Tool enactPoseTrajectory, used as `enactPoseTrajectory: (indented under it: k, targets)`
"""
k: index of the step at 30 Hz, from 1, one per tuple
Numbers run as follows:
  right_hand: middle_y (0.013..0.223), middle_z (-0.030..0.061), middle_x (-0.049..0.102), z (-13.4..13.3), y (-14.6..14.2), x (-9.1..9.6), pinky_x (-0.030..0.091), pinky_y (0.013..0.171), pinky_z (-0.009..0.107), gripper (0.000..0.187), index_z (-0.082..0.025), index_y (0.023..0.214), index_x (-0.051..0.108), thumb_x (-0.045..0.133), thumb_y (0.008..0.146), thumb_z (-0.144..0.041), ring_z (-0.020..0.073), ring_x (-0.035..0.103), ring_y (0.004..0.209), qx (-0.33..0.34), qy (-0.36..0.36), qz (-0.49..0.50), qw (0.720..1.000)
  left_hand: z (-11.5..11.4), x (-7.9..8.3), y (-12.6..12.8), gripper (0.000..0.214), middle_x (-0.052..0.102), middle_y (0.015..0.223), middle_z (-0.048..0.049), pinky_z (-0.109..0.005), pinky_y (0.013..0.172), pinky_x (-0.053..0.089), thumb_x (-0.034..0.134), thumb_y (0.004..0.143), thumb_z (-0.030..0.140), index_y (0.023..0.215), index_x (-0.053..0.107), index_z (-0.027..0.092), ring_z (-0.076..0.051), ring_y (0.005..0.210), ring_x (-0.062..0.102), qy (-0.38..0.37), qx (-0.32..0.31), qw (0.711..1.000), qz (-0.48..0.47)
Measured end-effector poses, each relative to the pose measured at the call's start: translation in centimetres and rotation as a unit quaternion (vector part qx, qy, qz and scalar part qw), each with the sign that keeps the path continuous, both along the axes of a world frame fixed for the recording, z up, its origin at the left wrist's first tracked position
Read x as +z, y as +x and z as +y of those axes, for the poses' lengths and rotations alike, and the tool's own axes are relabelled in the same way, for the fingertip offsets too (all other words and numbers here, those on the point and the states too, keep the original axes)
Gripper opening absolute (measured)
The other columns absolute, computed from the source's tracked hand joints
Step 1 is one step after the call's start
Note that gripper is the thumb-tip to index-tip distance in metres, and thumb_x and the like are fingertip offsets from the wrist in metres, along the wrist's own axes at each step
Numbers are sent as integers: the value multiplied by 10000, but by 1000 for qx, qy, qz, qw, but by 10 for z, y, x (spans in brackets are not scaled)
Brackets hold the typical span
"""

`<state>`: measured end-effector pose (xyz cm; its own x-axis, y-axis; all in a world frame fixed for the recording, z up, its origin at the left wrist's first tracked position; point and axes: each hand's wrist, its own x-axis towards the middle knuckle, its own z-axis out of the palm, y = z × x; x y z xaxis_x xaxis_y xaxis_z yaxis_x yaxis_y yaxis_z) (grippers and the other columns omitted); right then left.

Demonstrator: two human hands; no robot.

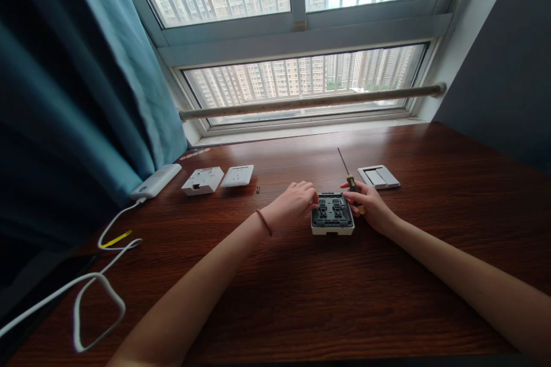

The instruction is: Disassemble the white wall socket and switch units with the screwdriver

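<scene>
A wall switch module (332, 215) lies on the wooden table (301, 298) with its grey inner side up. My left hand (293, 203) rests at its left edge, fingers curled against the module. My right hand (371, 205) is at the module's right edge, closed around a small screwdriver (349, 176) with a yellow-black handle whose thin shaft points away toward the window. A tiny screw (257, 188) lies on the table left of my left hand.
A white switch cover plate (379, 176) lies behind my right hand. Two more white switch parts (202, 180) (237, 175) and a white power bank (156, 180) with a looping white cable (99, 287) sit at the left. A teal curtain (77, 86) hangs left.
</scene>
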<state>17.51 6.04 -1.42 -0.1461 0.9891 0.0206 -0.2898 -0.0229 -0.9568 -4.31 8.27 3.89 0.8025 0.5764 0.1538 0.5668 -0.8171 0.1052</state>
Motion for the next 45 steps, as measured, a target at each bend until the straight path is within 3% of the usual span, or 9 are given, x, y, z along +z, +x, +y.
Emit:
enactPoseTrajectory:
  k: [13, 18, 23, 27, 29, 32, 37, 45]
  targets:
    - [533, -75, 454, 0, 0, 0, 272, 342, 172, 246, -176, 883, 539, 668, 694, -265, 35, 369, 360, -3, 2, -5, 1000, -2, 0, 4, 141, 570, 914, -74, -331, 803, 370, 411, 887, 238, 854, 514, 147, -192, 863, 504, -18, 14, 1000, -12]
    - [529, -77, 451, -1, -1, 1, 275, 344, 178, 249, -176, 888, 537, 666, 694, -265, 36, 363, 356, 3, 3, -4, 1000, -1, -3, 5, 126, 590, 871, -83, -331, 736, 406, 410, 881, 231, 855, 498, 145, -192, 784, 521, -78, 70, 992, -73]
    - [529, -78, 454, -1, -1, 2, 269, 345, 183, 255, -177, 880, 537, 670, 686, -274, 38, 361, 356, 6, 0, -1, 1000, 0, -3, 4, 132, 583, 854, -84, -315, 711, 428, 390, 881, 234, 848, 488, 151, -180, 757, 528, -118, 68, 982, -134]
    - [535, -76, 462, -1, -1, 2, 265, 343, 184, 263, -181, 871, 538, 679, 672, -280, 38, 359, 356, 4, -5, -2, 1000, 11, 3, -6, 128, 583, 843, -76, -291, 680, 442, 389, 877, 242, 862, 481, 154, -165, 737, 540, -100, 91, 971, -196]
    - [537, -75, 466, -1, 0, 2, 261, 344, 184, 258, -181, 870, 539, 676, 675, -282, 36, 358, 355, 3, -4, -3, 1000, 25, 6, -19, 128, 586, 841, -75, -295, 697, 439, 397, 874, 238, 853, 490, 154, -169, 750, 547, -51, 111, 978, -171]
    - [528, -75, 461, -1, -1, 2, 260, 346, 185, 262, -181, 873, 540, 676, 675, -285, 39, 359, 355, -1, -4, -7, 1000, 48, 8, -47, 140, 593, 847, -79, -306, 730, 424, 398, 868, 226, 835, 513, 152, -183, 788, 553, 40, 164, 984, -60]
    - [505, -78, 439, -1, -1, 2, 256, 349, 181, 256, -177, 875, 538, 674, 682, -277, 41, 351, 362, -2, -3, -9, 1000, 73, 1, -86, 167, 614, 750, -67, -289, 662, 404, 419, 836, 206, 755, 557, 155, -186, 700, 569, 36, 197, 980, 14]
    - [494, -81, 425, -1, -1, 0, 263, 346, 180, 251, -180, 879, 540, 669, 689, -281, 42, 347, 364, -3, 2, -14, 1000, 87, -18, -106, 175, 656, 861, -100, -334, 770, 355, 427, 794, 157, 761, 599, 163, -218, 828, 581, 52, 203, 973, 99]
